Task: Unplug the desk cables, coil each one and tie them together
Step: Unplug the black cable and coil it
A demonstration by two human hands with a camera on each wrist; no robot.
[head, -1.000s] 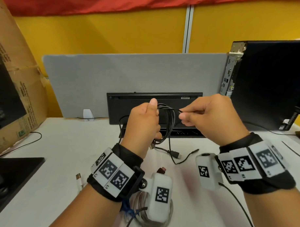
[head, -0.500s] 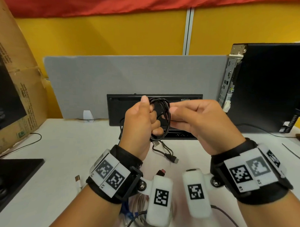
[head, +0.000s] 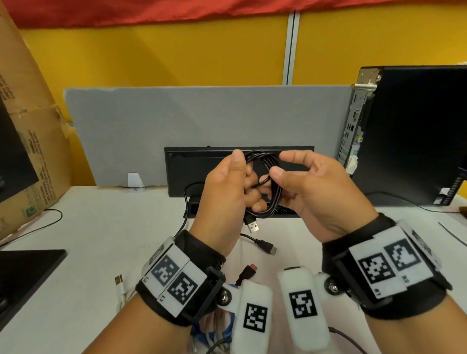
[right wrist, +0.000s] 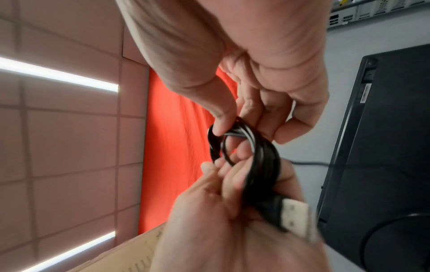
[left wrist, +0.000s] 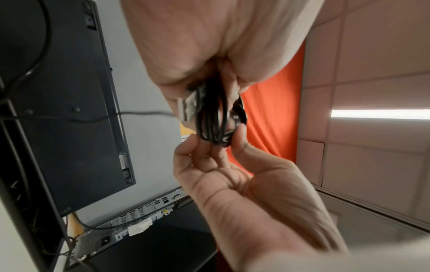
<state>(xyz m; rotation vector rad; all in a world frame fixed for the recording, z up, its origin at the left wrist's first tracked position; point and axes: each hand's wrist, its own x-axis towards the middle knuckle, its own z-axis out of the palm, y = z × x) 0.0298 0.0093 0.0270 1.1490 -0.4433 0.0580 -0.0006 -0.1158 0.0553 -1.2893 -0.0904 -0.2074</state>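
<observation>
A black cable coil (head: 273,194) is held up in front of me over the white desk (head: 92,238). My left hand (head: 247,180) grips one side of it, thumb on top. Its silver USB plug (head: 253,226) hangs just below that hand. My right hand (head: 280,168) pinches the other side of the loops between thumb and fingers. The left wrist view shows the coil (left wrist: 214,121) and plug (left wrist: 188,108) under my left palm. In the right wrist view my right thumb and fingertips (right wrist: 223,117) pinch the coil (right wrist: 260,150).
On the desk below lie a black cable with a plug (head: 267,248), a red-tipped plug (head: 251,267), a white USB cable (head: 119,282) and a tied bundle (head: 216,324). A black flat device (head: 190,172) leans on the grey partition. A computer tower (head: 414,130) stands right, a cardboard box (head: 24,132) left.
My right hand moved left from a stretched strand and now pinches the coil. The dangling tail has been wound in, and the USB plug rose to just under my left hand.
</observation>
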